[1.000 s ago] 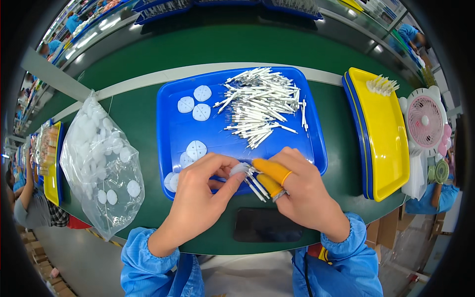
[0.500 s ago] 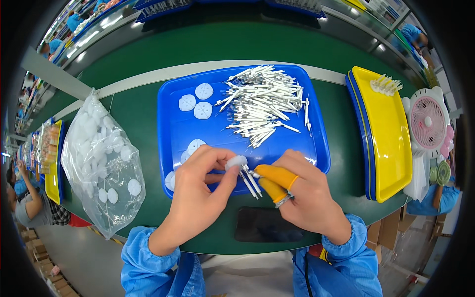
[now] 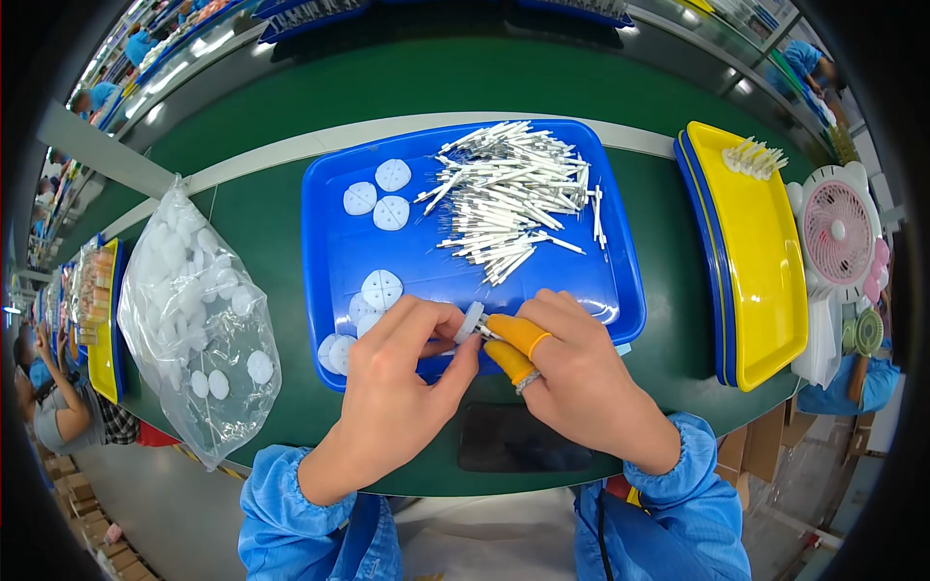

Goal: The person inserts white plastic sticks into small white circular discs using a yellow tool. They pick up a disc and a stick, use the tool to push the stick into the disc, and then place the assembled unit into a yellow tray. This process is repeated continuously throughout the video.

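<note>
Over the near edge of the blue tray (image 3: 310, 242), my left hand (image 3: 392, 378) pinches a round white plastic disc (image 3: 470, 322), tilted on edge. My right hand (image 3: 591, 373), with orange finger cots (image 3: 518, 334) on thumb and forefinger, is closed at the disc's right side. Between its fingertips are thin white sticks with metal ends, partly hidden by the fingers. In the tray lie a large heap of such white sticks (image 3: 513, 203), three white discs (image 3: 391, 175) at the back left and several more discs (image 3: 382, 289) beside my left hand.
A clear bag of white discs (image 3: 194, 281) lies left of the tray. A dark phone (image 3: 523, 441) rests near the table's front edge. At right stand stacked yellow and blue trays (image 3: 765, 281) and a pink-white fan (image 3: 839, 232). People work farther off on both sides.
My right fingers have moved left and up against the disc. The white sticks that hung below it are now mostly out of sight, and the disc has turned more edge-on.
</note>
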### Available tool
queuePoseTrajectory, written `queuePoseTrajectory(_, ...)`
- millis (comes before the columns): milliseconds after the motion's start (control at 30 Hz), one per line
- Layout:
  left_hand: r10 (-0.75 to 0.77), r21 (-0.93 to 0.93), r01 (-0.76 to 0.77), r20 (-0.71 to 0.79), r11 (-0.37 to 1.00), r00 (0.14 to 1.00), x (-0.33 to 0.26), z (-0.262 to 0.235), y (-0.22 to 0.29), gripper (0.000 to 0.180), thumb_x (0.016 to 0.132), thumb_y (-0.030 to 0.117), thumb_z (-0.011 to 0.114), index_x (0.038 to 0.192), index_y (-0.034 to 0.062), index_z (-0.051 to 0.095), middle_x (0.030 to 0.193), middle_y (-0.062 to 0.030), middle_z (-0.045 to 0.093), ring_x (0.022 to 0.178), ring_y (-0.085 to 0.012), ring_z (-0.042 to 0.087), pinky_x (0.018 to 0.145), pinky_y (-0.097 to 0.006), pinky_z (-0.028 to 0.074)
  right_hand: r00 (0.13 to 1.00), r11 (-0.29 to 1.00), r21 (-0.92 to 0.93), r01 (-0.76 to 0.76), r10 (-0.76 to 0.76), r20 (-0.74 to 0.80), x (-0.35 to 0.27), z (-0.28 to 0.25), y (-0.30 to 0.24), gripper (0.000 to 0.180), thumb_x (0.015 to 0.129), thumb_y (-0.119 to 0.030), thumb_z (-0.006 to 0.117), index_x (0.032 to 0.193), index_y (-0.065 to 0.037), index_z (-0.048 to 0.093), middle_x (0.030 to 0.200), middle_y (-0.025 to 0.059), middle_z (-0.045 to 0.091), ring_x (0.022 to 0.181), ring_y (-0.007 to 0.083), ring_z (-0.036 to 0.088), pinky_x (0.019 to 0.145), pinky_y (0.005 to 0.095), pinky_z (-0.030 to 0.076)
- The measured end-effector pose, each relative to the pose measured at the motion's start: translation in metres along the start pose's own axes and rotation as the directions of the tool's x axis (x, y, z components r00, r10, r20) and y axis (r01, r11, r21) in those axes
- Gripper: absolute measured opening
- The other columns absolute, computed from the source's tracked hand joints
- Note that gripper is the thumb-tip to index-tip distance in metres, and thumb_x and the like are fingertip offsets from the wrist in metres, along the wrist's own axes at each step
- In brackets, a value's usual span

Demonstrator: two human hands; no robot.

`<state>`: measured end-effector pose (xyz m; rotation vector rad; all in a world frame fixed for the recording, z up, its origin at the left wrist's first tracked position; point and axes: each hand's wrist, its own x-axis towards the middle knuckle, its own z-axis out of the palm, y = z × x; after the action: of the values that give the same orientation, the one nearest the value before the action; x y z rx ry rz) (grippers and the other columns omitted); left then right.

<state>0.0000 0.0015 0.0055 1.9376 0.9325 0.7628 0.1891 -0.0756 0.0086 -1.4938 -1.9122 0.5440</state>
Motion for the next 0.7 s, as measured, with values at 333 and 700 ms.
queuePoseTrajectory(333,0.086,0.075,-0.085,-0.014,0.994,0.996,-0.011,0.004,-0.002,0.022,0.084,-0.004,0.077,0.105,-0.0017,0.069,0.094,-0.0145,0.066,0.072,-0.0283,0.072,0.062,-0.037,0.058,0.978,0.997,0.071,-0.008,0.022,-0.209,-0.003,0.016,-0.010,0.037,0.068,0.013,0.069,0.104,0.006,0.075,0.085,0.0157,0.065,0.075,0.0342,0.060,0.063,0.0423,0.046)
queuePoseTrajectory(700,-0.015,0.067,0.019,-0.052,0.998,0.999,-0.001,0.001,-0.003,0.016,0.094,-0.003,0.072,0.110,-0.0036,0.071,0.102,-0.0132,0.065,0.087,-0.0272,0.074,0.075,-0.035,0.065,0.934,0.905,-0.364,-0.221,0.090,-0.345,0.017,-0.012,0.049,0.021,0.072,0.005,0.077,0.094,0.007,0.075,0.094,0.0172,0.065,0.094,0.0360,0.060,0.082,0.0466,0.048)
